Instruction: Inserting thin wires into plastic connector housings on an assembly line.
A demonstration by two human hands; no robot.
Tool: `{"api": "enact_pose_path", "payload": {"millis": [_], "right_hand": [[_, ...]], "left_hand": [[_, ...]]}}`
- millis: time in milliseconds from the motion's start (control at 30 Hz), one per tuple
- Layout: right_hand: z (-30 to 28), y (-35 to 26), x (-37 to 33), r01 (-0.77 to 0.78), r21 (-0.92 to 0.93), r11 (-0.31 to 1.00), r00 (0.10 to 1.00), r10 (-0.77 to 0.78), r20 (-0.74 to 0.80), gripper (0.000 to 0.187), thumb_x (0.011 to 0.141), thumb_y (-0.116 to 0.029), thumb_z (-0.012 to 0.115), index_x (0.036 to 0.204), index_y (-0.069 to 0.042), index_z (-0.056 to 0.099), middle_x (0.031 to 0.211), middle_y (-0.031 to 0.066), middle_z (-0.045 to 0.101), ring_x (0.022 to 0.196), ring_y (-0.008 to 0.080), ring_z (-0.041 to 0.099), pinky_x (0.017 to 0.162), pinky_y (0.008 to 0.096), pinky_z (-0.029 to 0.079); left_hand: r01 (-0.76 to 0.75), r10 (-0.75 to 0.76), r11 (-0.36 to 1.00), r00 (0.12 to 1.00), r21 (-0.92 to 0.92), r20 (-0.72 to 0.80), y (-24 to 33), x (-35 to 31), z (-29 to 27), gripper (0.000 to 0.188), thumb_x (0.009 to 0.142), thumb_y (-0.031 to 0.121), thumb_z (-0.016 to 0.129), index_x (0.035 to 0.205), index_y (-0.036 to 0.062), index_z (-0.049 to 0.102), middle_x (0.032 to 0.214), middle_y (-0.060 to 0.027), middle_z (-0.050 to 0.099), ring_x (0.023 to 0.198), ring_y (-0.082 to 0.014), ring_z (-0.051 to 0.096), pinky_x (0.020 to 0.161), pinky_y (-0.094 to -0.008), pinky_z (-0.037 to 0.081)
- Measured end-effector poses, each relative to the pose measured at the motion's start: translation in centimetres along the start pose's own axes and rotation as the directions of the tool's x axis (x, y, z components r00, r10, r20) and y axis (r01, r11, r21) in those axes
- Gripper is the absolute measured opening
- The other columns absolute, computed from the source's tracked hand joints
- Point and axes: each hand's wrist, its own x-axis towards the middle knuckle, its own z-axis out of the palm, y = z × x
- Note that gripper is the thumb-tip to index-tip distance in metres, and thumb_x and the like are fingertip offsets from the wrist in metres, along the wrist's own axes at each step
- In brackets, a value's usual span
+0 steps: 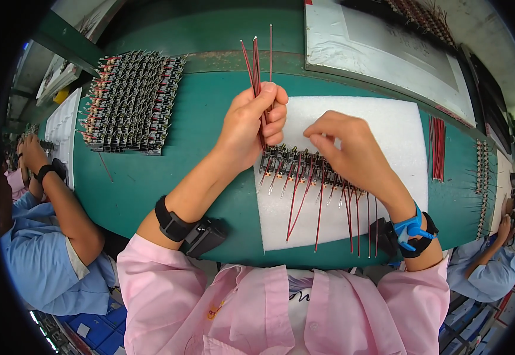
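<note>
My left hand is closed around a thin bundle of red and black wires, which stands upright above the fist. One wire sticks up apart from the others. Below and right of that fist, a row of small black circuit boards lies on a white foam sheet. Several red and black wires hang from the row toward me. My right hand is over the right part of the row, fingers bent and pinched toward the thumb; whatever is between its fingertips is too small to make out.
A large stack of circuit boards stands at the left on the green table. Right of the foam lie more red wires and a strip of small parts. A metal-grey panel borders the back. Co-workers sit at both sides.
</note>
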Motion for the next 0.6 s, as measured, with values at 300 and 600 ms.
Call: {"api": "enact_pose_path", "payload": {"millis": [300, 600], "right_hand": [[-0.5, -0.9, 1.5, -0.41, 0.532, 0.741, 0.905, 0.403, 0.136, 0.014, 0.076, -0.011, 0.055, 0.076, 0.002, 0.057, 0.062, 0.0034, 0.054, 0.051, 0.0074, 0.047, 0.045, 0.0195, 0.037], [-1.3, -0.2, 1.4, -0.324, 0.717, 0.618, 0.928, 0.357, 0.111, 0.012, 0.076, -0.01, 0.055, 0.074, 0.001, 0.056, 0.063, 0.0058, 0.055, 0.049, 0.0084, 0.047, 0.043, 0.0188, 0.036]], "left_hand": [[-0.129, 0.131, 0.991, 0.984, -0.027, 0.119, -1.0, 0.7, 3.8, 0.031, 0.088, 0.027, 0.036, 0.086, -0.0001, 0.05, 0.078, -0.0078, 0.055, 0.054, -0.0114, 0.045, 0.049, -0.0255, 0.039], [-0.198, 0.172, 0.82, 0.98, 0.537, 0.099, 0.5, -0.3, 1.9, 0.029, 0.087, 0.025, 0.039, 0.083, 0.0005, 0.053, 0.066, -0.0013, 0.051, 0.053, -0.0047, 0.037, 0.048, -0.0199, 0.032]]}}
